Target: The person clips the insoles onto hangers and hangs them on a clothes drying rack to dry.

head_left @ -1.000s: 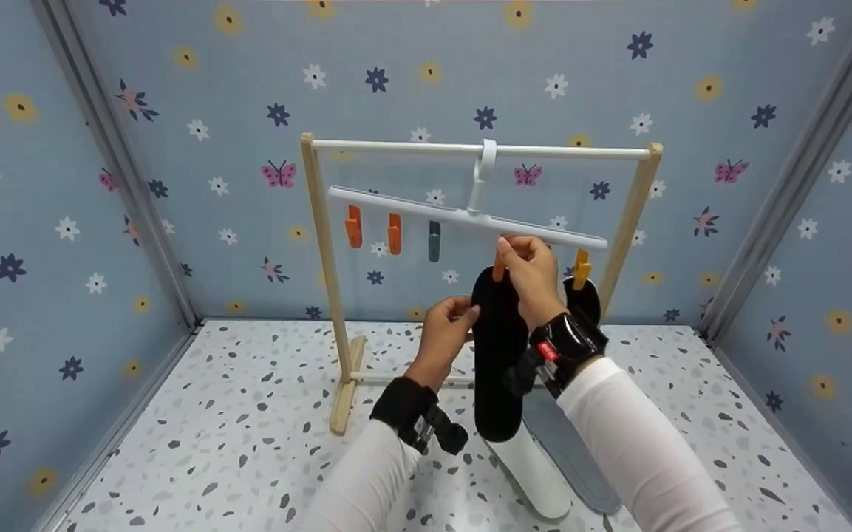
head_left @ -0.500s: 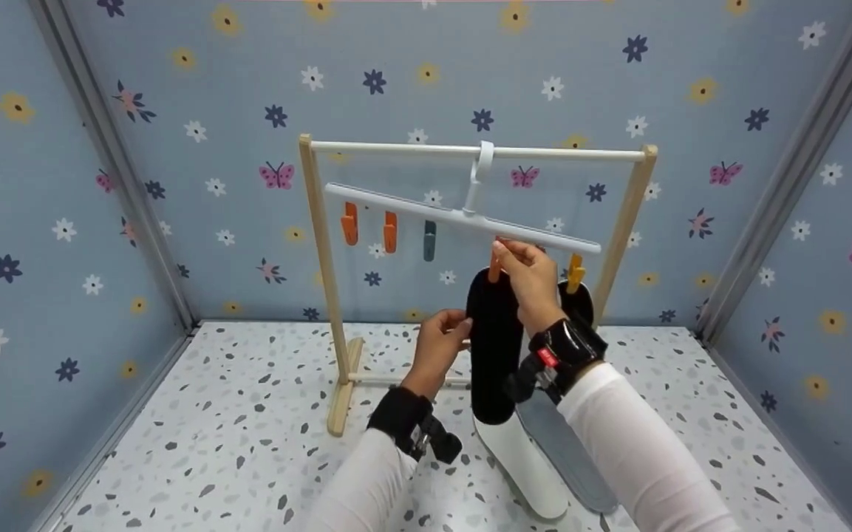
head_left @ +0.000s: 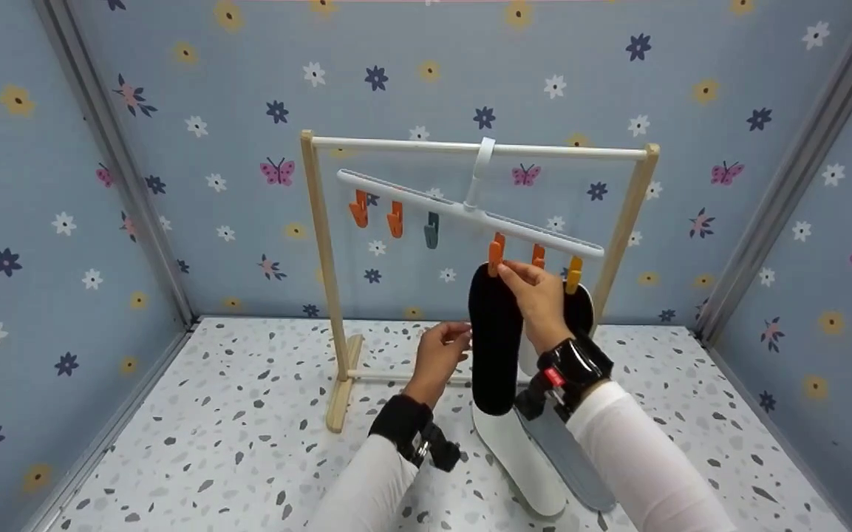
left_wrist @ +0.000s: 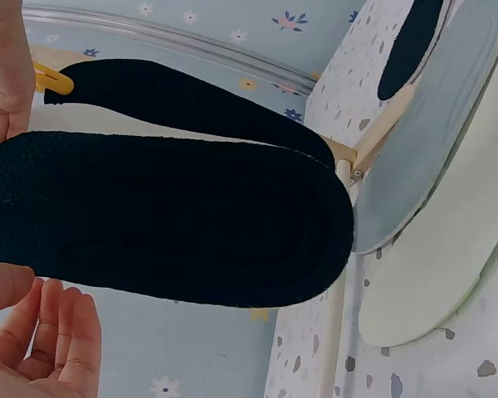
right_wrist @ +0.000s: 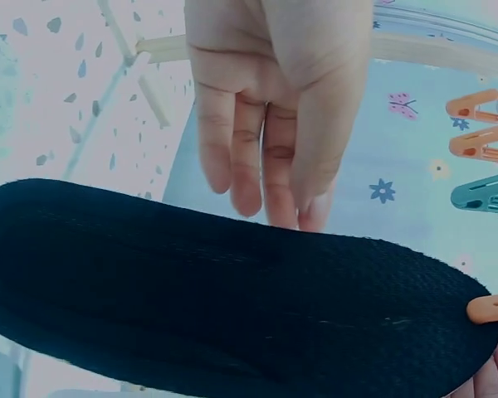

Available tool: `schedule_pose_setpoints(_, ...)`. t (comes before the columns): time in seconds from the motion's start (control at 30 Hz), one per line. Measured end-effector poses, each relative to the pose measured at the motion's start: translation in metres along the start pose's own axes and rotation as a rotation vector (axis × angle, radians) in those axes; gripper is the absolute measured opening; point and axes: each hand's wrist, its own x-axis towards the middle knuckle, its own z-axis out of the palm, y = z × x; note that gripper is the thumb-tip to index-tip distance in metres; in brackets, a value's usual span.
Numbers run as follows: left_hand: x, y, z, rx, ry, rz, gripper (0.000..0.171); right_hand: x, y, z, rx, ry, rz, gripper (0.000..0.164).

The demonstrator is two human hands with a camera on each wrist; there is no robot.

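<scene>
A black insole [head_left: 496, 347] hangs upright from an orange clothespin [head_left: 496, 255] on the white hanger [head_left: 411, 195]. My right hand [head_left: 540, 303] is at the insole's top right, fingertips right beside the clothespin's lower end; in the right wrist view some of its fingers show past the insole's edge. My left hand [head_left: 440, 358] is at the insole's left edge, its fingers loosely bent with nothing between them. Behind my right hand, a second black insole [head_left: 579, 310] hangs from a yellow clothespin [head_left: 573, 275], partly hidden.
The hanger tilts down to the right on a wood-and-white rack [head_left: 559, 153]. Orange clothespins [head_left: 395, 220] and a dark green one [head_left: 431, 230] hang at its left. A white insole [head_left: 522, 465] and a grey insole [head_left: 573, 465] lie on the speckled surface [head_left: 233, 443].
My right hand has slid down from the orange clothespin's upper part, uncovering it and another orange one. My left hand has drawn slightly down off the insole. The hanger tilts more.
</scene>
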Motion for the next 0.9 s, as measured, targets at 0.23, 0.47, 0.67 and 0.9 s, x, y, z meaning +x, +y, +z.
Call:
schedule_pose_setpoints(0.23,-0.005,-0.008,-0.006,-0.012,0.009,-0.005,0.021,-0.003,0.013,-0.009,-0.04,0.015,0.016,0.031)
schedule_pose_setpoints(0.47,-0.019,-0.02,-0.017,0.008,0.011,-0.033,0.023,-0.005,0.029,-0.02,-0.037,0.015,0.035,0.032)
schedule_pose_setpoints(0.67,-0.031,-0.03,-0.032,0.045,0.016,-0.062,0.023,-0.011,0.048,-0.033,-0.02,-0.015,0.071,0.029)
schedule_pose_setpoints(0.9,-0.038,-0.032,-0.048,0.059,-0.001,-0.015,0.024,-0.021,0.071,-0.049,-0.104,-0.074,0.052,0.026)
